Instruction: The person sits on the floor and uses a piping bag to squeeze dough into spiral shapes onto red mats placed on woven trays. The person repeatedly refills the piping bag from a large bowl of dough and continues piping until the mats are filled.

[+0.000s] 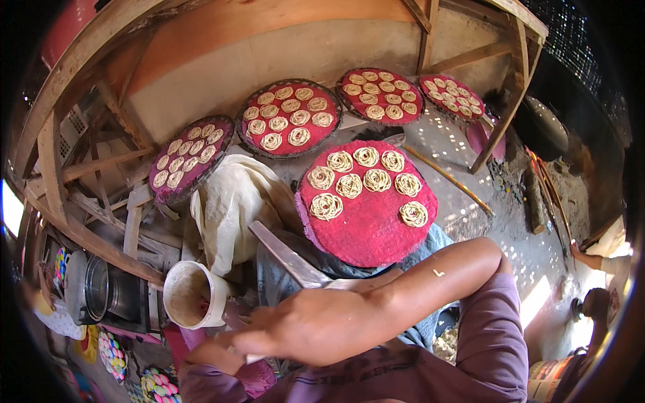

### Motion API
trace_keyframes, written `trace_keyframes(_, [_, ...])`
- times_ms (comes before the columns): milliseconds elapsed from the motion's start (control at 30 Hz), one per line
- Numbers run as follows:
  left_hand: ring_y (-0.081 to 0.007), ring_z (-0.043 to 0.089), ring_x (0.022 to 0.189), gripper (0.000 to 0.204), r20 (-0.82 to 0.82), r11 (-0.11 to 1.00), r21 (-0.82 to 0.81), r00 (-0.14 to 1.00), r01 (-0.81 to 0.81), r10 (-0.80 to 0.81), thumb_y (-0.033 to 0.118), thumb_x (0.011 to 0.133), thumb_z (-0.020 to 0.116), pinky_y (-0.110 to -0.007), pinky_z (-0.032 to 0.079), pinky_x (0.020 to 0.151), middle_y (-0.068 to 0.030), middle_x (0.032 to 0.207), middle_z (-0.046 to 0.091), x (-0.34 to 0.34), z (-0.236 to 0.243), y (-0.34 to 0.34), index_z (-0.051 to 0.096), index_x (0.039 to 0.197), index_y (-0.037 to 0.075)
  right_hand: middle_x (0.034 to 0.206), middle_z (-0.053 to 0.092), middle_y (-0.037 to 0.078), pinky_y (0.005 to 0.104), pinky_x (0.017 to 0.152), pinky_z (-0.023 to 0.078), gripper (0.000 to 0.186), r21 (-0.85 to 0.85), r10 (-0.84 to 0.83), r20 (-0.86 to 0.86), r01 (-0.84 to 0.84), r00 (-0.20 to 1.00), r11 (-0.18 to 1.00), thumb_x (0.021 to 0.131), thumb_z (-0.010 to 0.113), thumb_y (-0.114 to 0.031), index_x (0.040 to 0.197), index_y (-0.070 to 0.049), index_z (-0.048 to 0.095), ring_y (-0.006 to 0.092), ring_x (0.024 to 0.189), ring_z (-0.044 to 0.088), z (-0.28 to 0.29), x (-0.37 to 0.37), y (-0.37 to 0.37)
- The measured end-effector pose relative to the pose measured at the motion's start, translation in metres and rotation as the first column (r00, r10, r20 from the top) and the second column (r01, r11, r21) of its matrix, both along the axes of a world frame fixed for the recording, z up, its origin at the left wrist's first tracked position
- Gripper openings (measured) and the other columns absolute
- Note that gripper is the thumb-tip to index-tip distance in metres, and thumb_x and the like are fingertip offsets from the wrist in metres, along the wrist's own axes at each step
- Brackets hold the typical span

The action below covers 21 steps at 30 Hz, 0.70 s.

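Note:
My right forearm crosses in front of me to the lower left. There my right hand [302,324], slightly blurred, is closed close against my left hand [213,354]. A small pale bit shows between them, but I cannot make out what it is. The left fingers are mostly hidden. A flat metal bar [285,254] sticks out from beneath my right forearm, over blue-grey cloth. Just beyond lies a round tray [366,238] covered in pink cloth, tilted over my lap. Several coils of pale dough strands [349,185] sit on its far part; the near part is bare pink cloth.
Cloth-covered trays of similar coils lean along the back wall, including one tray [324,140]. A white bucket [218,295] stands at left beside a pale draped cloth [232,201]. A stick [450,180] lies on the floor; wooden frames [50,158] and a dark pan [541,127] flank the area.

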<state>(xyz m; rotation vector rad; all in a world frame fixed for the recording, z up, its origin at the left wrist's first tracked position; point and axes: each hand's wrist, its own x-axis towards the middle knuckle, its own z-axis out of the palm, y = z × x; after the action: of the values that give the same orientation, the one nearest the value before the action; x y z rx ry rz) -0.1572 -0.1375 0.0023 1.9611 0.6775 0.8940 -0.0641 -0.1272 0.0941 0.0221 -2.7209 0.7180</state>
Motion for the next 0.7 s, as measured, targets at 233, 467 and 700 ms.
trace_keyframes(233, [-0.0283,0.061,0.1,0.045,-0.087,0.98,0.046,0.979,0.191,-0.187,0.049,0.087,0.061,-0.042,0.046,0.084,-0.0173,0.099,0.063,0.089,-0.013,0.003,0.064,0.105,0.008,0.076,0.059,0.022,0.0465,0.063,0.049,0.04,-0.283,-0.668,-0.094,0.623,0.738,0.729,0.086,0.059,-0.012,0.121,-0.003,0.043,0.0386,0.074,0.063,-0.006,0.123,-0.003])
trace_keyframes(467, [-0.0349,0.064,0.081,0.031,-0.509,0.844,0.118,0.762,0.523,-0.401,0.038,0.088,0.059,-0.045,0.047,0.071,-0.0145,0.086,0.066,0.187,-0.043,-0.007,0.061,0.102,0.01,0.089,0.057,0.019,0.0398,0.073,0.045,0.03,-0.268,-0.999,-0.013,0.963,0.036,0.038,0.094,0.055,-0.012,0.121,-0.005,0.045,0.0335,0.08,0.059,-0.002,0.248,-0.071])
trace_keyframes(700, [-0.0349,0.065,0.079,0.037,-0.427,0.692,0.096,0.658,0.715,-0.62,0.04,0.083,0.067,-0.043,0.049,0.067,-0.0145,0.085,0.067,0.239,-0.054,-0.019,0.061,0.103,0.01,0.071,0.053,0.016,0.0428,0.062,0.041,0.026,-0.249,-0.969,-0.071,0.945,-0.235,-0.211,0.095,0.053,-0.012,0.119,-0.006,0.046,0.0363,0.066,0.053,-0.005,0.292,-0.136])
